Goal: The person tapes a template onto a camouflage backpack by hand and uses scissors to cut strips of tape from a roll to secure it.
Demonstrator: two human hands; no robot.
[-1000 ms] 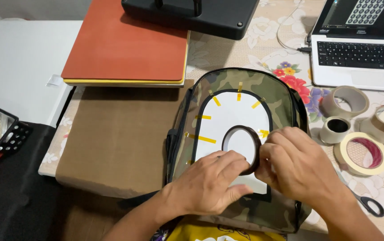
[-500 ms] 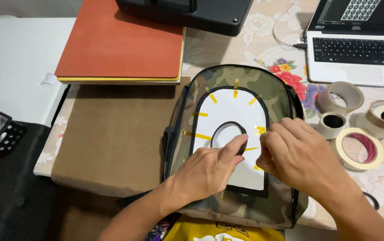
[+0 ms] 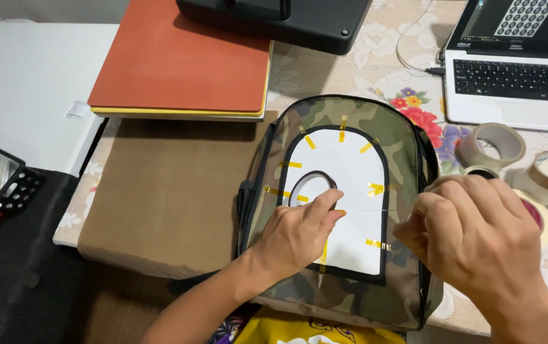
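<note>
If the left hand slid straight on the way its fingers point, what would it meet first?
The left hand points up and right across the white sheet. It would probably first meet the yellow tape strip at the sheet's right edge, then the camouflage backpack.

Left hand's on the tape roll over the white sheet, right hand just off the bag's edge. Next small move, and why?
Probably bring the right hand back over the white sheet and press a yellow tape strip onto its lower edge. The left hand rests on the small tape roll. Strips pin the top and sides to the camouflage backpack, but the bottom edge shows fewer.
</note>
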